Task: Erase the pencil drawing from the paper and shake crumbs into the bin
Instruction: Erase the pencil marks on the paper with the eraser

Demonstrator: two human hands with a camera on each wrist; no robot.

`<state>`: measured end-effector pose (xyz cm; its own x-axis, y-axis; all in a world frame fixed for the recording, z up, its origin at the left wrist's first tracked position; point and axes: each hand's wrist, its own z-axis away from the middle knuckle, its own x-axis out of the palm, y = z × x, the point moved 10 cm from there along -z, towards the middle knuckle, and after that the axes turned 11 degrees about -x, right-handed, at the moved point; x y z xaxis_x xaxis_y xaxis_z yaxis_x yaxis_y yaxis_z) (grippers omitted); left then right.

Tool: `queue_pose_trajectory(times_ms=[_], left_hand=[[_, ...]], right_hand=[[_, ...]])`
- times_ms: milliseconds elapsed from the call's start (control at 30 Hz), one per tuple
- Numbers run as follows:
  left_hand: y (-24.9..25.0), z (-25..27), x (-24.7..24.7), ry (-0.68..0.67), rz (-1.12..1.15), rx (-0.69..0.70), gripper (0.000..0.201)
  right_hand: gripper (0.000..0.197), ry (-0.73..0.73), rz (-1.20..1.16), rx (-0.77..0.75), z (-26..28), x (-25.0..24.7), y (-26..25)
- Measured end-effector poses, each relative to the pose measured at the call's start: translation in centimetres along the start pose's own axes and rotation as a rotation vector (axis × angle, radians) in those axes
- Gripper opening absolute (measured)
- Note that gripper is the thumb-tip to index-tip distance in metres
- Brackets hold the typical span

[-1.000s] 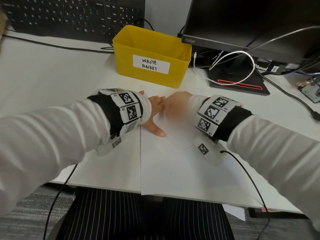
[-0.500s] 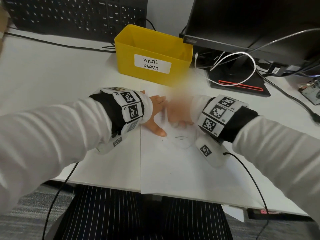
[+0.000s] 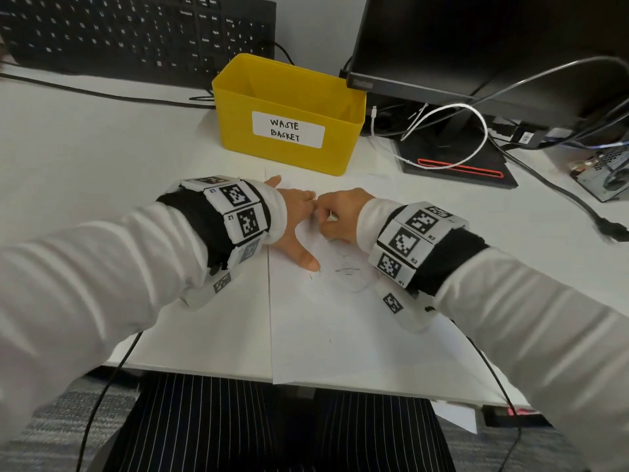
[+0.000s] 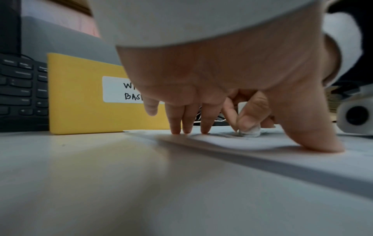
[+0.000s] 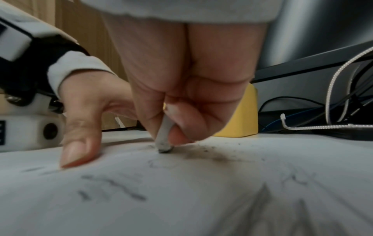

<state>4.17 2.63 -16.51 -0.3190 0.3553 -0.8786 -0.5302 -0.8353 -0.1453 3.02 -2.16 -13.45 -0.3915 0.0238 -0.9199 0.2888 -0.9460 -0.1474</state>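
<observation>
A white sheet of paper (image 3: 357,328) lies on the desk with faint pencil lines (image 3: 345,267) near its upper middle. My left hand (image 3: 296,226) presses on the paper with spread straight fingers and thumb. Just right of it, my right hand (image 3: 340,212) pinches a small white eraser (image 5: 164,137) whose dirty tip touches the paper. Dark crumbs (image 5: 210,151) lie scattered beside the eraser tip. The pencil marks (image 5: 113,188) show smudged in the right wrist view. A yellow bin (image 3: 289,114) labelled WASTE BASKET stands beyond the paper's far edge.
A black keyboard (image 3: 136,32) lies at the back left. A monitor (image 3: 476,46) on its black stand (image 3: 456,161) is at the back right, with several cables (image 3: 452,131) around it. The desk's front edge (image 3: 204,373) runs just above my lap.
My right hand has rubbed back and forth over the drawing, blurred half a second ago, and now sits a little farther up the sheet. The left hand stays pressed in place.
</observation>
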Motion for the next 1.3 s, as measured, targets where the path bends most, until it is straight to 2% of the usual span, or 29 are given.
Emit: queue_pose_trajectory(times_ms=[100,167,233,367,467,700,933,1100,1300], left_hand=[[0.2,0.2,-0.3,0.015,0.044,0.011,0.098],[0.7,0.4,-0.6,0.030,0.067,0.036,0.092],[1.2,0.5,-0.8,0.045,0.080,0.068,0.087],[1.2,0.2,-0.2,0.006,0.030,0.055,0.095],[1.1,0.5,-0.3,-0.004,0.035,0.049,0.096],[1.3,0.9,-0.4,-0.014,0.027,0.042,0.096],[1.2,0.5,0.4,-0.038,0.030,0.057,0.088],[1.3,0.5,0.4,-0.045,0.019,0.063,0.083],[1.1,0.2,0.4,-0.038,-0.007,0.051,0.091]], right_hand=[[0.010,0.020,-0.073,0.024,0.2,0.1,0.3],[0.024,0.025,-0.078,0.036,0.4,0.1,0.5],[0.029,0.039,-0.069,0.044,0.5,-0.1,0.7],[0.034,0.072,-0.084,0.078,0.5,-0.2,1.6],[0.035,0.132,-0.134,0.094,0.4,-0.7,2.3],[0.023,0.247,-0.283,0.114,1.1,-1.6,3.4],[0.032,0.015,-0.071,0.011,0.7,0.1,0.1],[0.037,-0.020,0.003,-0.003,0.5,0.2,-0.4],[0.035,-0.094,0.015,-0.027,0.9,0.9,0.1]])
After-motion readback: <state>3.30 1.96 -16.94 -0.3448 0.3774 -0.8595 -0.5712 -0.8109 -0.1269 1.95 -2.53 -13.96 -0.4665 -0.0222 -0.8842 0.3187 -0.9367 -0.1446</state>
